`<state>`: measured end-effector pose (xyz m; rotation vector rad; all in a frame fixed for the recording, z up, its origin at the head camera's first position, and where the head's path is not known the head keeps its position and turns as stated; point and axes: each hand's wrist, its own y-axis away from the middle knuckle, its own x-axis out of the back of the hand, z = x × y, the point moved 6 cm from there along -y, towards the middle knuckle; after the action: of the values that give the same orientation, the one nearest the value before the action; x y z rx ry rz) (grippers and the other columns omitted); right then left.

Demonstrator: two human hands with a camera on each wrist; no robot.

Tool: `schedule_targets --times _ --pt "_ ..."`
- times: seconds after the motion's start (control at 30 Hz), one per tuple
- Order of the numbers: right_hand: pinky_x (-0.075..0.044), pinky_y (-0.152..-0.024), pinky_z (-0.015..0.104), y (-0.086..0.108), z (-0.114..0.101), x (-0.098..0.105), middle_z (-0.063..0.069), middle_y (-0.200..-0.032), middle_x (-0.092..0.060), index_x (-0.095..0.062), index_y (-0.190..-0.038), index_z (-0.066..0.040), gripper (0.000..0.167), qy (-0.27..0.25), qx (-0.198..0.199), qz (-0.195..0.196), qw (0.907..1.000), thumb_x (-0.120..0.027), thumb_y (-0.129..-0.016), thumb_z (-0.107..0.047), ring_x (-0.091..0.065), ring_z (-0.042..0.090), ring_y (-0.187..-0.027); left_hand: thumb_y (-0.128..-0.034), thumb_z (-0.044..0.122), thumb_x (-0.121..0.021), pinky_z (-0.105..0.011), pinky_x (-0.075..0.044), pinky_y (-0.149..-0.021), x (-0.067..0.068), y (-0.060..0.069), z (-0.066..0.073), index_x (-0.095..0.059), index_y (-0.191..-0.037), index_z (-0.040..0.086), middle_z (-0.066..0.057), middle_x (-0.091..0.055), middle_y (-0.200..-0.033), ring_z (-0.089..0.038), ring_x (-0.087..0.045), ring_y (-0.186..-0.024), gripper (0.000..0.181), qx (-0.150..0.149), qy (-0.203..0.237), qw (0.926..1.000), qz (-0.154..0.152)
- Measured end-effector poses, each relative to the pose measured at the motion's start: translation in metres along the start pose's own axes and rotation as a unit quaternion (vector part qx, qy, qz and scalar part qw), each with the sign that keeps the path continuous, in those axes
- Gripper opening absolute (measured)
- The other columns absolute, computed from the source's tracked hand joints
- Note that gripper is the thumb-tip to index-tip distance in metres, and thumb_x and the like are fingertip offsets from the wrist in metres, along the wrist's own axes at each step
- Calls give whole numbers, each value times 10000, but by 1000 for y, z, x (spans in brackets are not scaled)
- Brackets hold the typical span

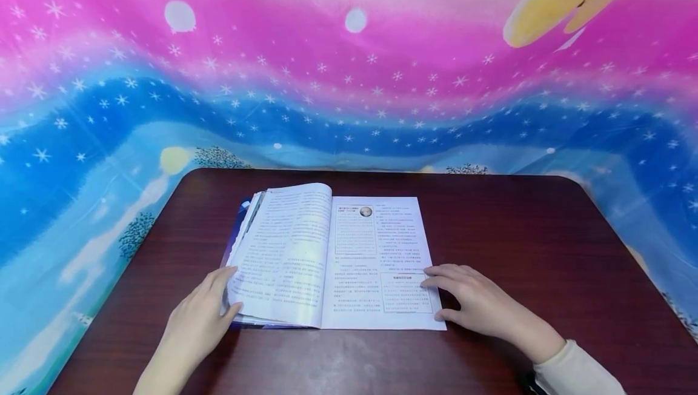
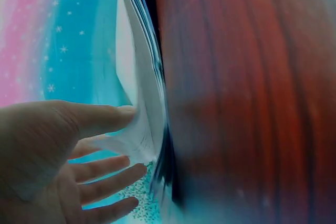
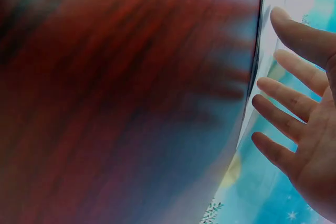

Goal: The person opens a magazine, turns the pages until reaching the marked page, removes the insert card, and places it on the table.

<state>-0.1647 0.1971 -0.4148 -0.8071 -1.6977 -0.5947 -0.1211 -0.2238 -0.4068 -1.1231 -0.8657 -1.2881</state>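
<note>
An open magazine [image 1: 357, 298] lies on the dark wooden table, its left pages rising in a thick, curved stack and its right page flat. At the left edge, my left hand [image 1: 196, 310] touches the pages with thumb and fingertips set apart. The left wrist view shows the thumb [image 2: 105, 119] against a white page [image 2: 142, 82], part of which bends over the index finger; the other fingers are spread. My right hand [image 1: 480, 298] rests at the magazine's lower right edge, fingertips on the page. Its fingers [image 3: 289, 90] appear nearly straight and spread in the right wrist view.
The reddish-brown table [image 1: 523, 225] has rounded far corners. Behind it and along its sides hangs a pink and blue cloth [image 1: 349, 80] with white snowflakes. A light sleeve [image 1: 578, 371] covers the right forearm, with a dark band near its wrist.
</note>
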Motion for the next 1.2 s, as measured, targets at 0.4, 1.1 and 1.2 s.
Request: schedule_targets --times 0.4,1.1,1.2 --pt "-394 -1034 576 1 2 -5 94 -1421 -541 -689 -1239 -127 537 -56 -195 -187 9996 -870 -755 -274 -503 325 -1291 -804 236 -826 -623 -447 -905 -12 3 -18 -635 -1252 15 -209 -622 -1265 -423 -583 -1140 535 102 -623 9945 -839" --pt "-401 -1039 555 -8 -2 8 92 -1340 -602 -716 -1168 -125 412 -75 -149 369 9992 -832 -807 -285 -530 306 -1266 -758 196 -864 -621 -458 -893 -11 1 -14 -680 -1214 66 -176 -632 -1262 -395 -596 -1143 508 -241 -572 9963 -596" --pt "-409 -1037 538 -12 -2 13 92 -1326 -610 -718 -1164 -119 404 -88 -81 566 9983 -829 -812 -284 -536 299 -1260 -765 187 -859 -623 -453 -901 -11 0 -13 -678 -1221 71 -166 -643 -1250 -393 -598 -1144 504 -291 -490 9964 -627"
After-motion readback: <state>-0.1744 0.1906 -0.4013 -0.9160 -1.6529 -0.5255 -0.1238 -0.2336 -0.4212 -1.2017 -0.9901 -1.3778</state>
